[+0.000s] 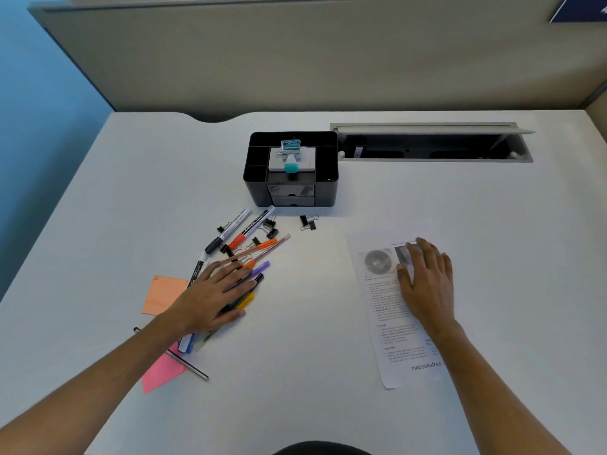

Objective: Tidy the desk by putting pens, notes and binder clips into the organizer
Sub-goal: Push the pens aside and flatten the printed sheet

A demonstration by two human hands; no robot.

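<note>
I see my left hand (215, 298) lying flat, fingers spread, grip open and holding nothing, pressed down on a loose pile of pens (253, 272) on the white worktop (295, 372). Under and around it are a purple-capped pen (261, 268), a yellow one (244, 302), a black marker (197, 269) and blue pen ends poking out below my wrist. Farther up the pile lie a silver marker (230, 229), a marker with an orange band (251, 228) and two thin pencil-like sticks (262, 251). Small black binder clips (269, 224) are scattered among them, and a pair of clips (308, 222) sits apart, just in front of the organizer.

An orange sticky note (161, 295) lies just left of my left hand; a pink sticky note (162, 372) lies near my forearm with a slim metal pen (189, 364) across it.

My right hand (425, 280) rests flat, grip open, on a printed paper sheet (397, 323) to the right, well apart from the pens.

The black organizer (292, 170) stands at the back centre of the worktop, its side compartments dark, a teal-handled stamp (291, 154) on a grey pad in the middle, small drawers in front. Beside it on the right is an open cable tray (433, 142) set into the worktop.
</note>
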